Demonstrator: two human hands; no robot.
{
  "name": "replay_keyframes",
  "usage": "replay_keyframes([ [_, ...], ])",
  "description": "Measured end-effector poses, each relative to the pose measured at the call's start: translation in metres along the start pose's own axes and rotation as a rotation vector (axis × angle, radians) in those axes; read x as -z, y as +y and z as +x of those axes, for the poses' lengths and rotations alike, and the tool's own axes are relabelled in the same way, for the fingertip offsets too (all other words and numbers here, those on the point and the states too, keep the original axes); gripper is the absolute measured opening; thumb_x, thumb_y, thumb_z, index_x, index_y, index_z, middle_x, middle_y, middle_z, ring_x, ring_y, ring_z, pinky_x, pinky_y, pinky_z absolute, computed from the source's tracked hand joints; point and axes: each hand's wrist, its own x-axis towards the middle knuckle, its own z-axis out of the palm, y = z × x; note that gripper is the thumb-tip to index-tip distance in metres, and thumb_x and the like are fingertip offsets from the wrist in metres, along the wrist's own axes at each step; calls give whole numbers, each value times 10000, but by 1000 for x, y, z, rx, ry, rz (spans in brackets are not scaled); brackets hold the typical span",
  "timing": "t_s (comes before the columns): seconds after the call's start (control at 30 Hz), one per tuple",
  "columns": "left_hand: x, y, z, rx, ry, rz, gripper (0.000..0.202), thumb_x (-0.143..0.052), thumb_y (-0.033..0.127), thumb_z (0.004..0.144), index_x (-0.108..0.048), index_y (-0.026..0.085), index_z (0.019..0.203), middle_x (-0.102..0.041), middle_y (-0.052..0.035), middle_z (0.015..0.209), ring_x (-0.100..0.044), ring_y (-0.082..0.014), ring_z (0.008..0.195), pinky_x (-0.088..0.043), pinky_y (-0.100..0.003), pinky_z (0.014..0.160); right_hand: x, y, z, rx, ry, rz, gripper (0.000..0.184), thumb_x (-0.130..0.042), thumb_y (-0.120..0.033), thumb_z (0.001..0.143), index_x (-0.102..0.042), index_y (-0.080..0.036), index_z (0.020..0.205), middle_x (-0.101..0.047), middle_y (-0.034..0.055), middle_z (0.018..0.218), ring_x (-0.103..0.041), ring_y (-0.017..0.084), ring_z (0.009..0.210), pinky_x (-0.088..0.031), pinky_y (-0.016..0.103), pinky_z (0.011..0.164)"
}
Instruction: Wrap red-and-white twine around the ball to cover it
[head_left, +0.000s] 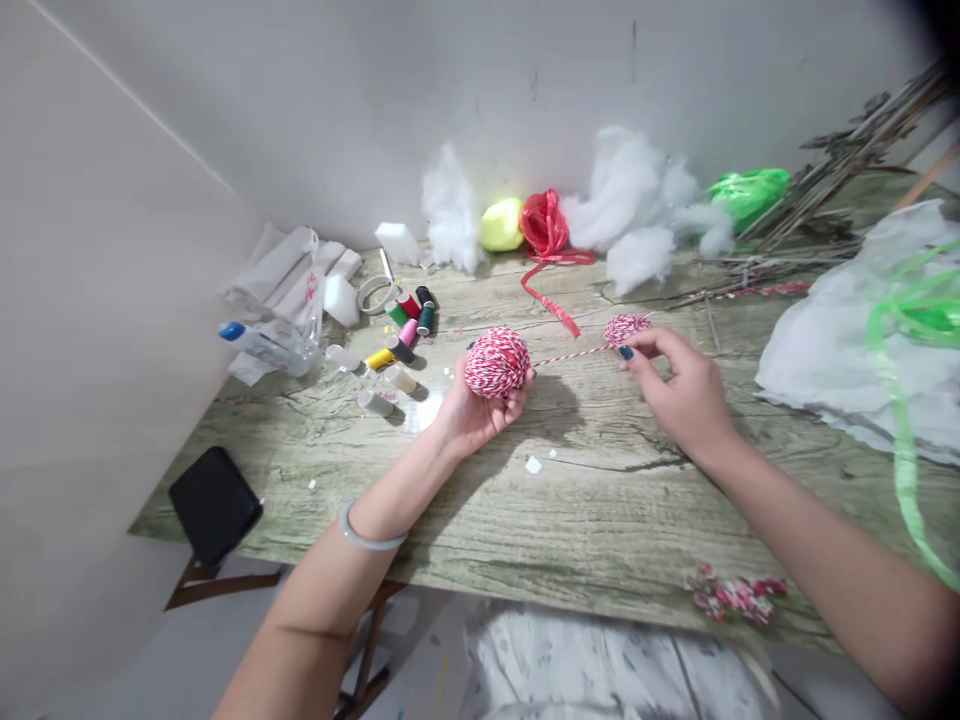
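My left hand (471, 412) cups a ball wound with red-and-white twine (496, 362) just above the wooden table (570, 510). A taut strand of the same twine (570, 354) runs right from the ball to a smaller red-and-white twine spool (625, 326) lying on the table. My right hand (679, 385) pinches that strand right beside the small spool, fingers closed on it. A pale bangle (367, 535) sits on my left wrist.
Several thread spools (405, 335), a tape ring (375, 293) and a glue bottle (262, 345) lie at the left. White stuffing (637, 215), a red ribbon (546, 235), a yellow ball (501, 224) and twigs (840, 170) line the back. A black case (214, 503) is on the front-left corner.
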Motion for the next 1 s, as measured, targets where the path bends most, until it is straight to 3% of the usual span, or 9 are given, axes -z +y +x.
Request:
replay_keyframes([
  [0.13, 1, -5, -1, 34, -48, 69, 515, -333, 516, 958, -658, 125, 1044, -667, -109, 806, -541, -121, 579, -496, -215, 552, -5, -9, -4, 63, -112, -20, 479, -552, -220, 876, -425, -240, 1337, -675, 84, 1142, -657, 208, 805, -464, 463, 933],
  [0.2, 2, -9, -1, 81, -66, 105, 500, -363, 511, 953, -656, 117, 1052, -672, -113, 803, -547, -127, 590, -494, -223, 569, -9, -15, -8, 147, -180, -56, 541, -562, -246, 885, -374, -240, 1392, -616, 118, 1279, -643, 249, 952, -433, 502, 1000],
  [0.27, 3, -12, 0, 133, -80, 146, 514, -386, 522, 945, -659, 95, 1037, -680, -128, 813, -559, -138, 605, -497, -235, 582, -13, -21, -12, 227, -249, -79, 527, -568, -263, 896, -385, -247, 1389, -616, 110, 1290, -585, 287, 1124, -353, 538, 1088],
  [0.33, 3, -14, 0, 169, -89, 170, 537, -387, 532, 944, -661, 76, 1022, -682, -138, 819, -567, -145, 613, -497, -241, 586, -16, -25, -16, 254, -319, -49, 486, -576, -251, 897, -417, -250, 1356, -662, 84, 1194, -571, 284, 1150, -302, 546, 1128],
  [0.5, 1, -18, -1, 196, -107, 173, 527, -344, 510, 964, -660, 102, 1073, -663, -111, 787, -559, -131, 594, -492, -229, 583, -18, -29, -18, 125, -407, 97, 248, -582, -164, 876, -550, -219, 1115, -680, 60, 997, -607, 252, 1020, -453, 438, 949],
  [0.6, 0, -19, -2, 217, -112, 191, 536, -344, 508, 963, -665, 89, 1053, -654, -109, 774, -551, -121, 577, -488, -220, 569, -16, -30, -17, 107, -408, 92, 171, -598, -155, 862, -573, -215, 1020, -676, 59, 996, -607, 252, 996, -448, 416, 908],
  [0.8, -1, -22, -1, 218, -137, 227, 443, -404, 436, 943, -677, 88, 981, -656, -105, 757, -568, -129, 583, -475, -214, 552, -15, -32, -17, 31, -452, 214, 181, -590, -162, 846, -583, -223, 1017, -683, 46, 1025, -621, 216, 1002, -469, 343, 865],
  [1.0, -4, -23, -3, 224, -113, 255, 460, -370, 449, 956, -672, 122, 1071, -672, -109, 761, -549, -132, 553, -464, -226, 540, -15, -35, -16, -67, -497, 301, 52, -552, -178, 871, -586, -215, 882, -707, 31, 961, -658, 201, 953, -490, 328, 850],
])
